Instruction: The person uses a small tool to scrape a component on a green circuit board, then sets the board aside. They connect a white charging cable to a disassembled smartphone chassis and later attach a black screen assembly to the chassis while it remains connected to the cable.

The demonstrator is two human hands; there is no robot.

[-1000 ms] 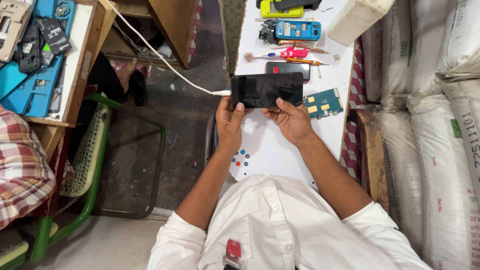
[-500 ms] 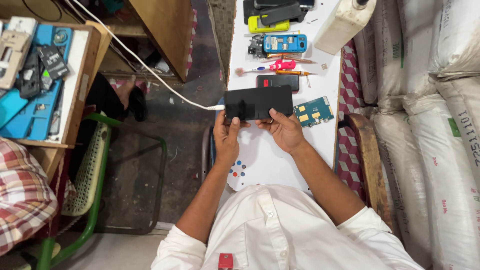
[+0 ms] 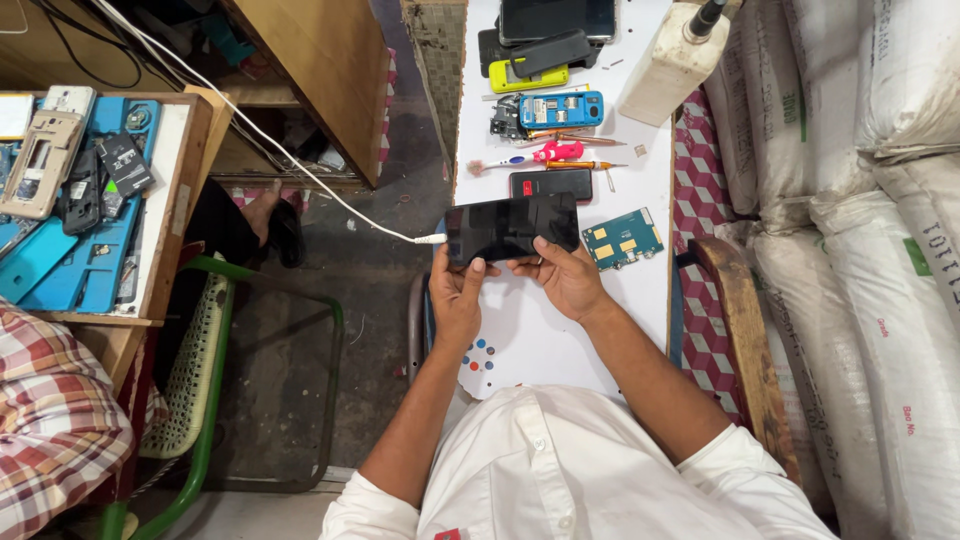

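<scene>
Both my hands hold a black smartphone [image 3: 512,226] flat above a white worktable [image 3: 560,340]. My left hand [image 3: 457,290] grips its left end from below, thumb on the near edge. My right hand [image 3: 565,275] holds the near right side, fingers on the screen. A white cable [image 3: 300,165] is plugged into the phone's left end and runs off to the upper left. Just right of my right hand lies a teal circuit board [image 3: 622,239].
Farther along the table lie a small black phone [image 3: 551,184], a pink-handled tool [image 3: 555,152], a blue opened phone [image 3: 560,110], several dark phones [image 3: 545,30] and a white bottle [image 3: 675,55]. Sacks [image 3: 860,200] line the right. A shelf with phone parts [image 3: 80,190] and a green chair [image 3: 200,340] stand left.
The phone and both hands sit a little nearer my body in view than before, as the camera tilted. My grip on the phone looks the same.
</scene>
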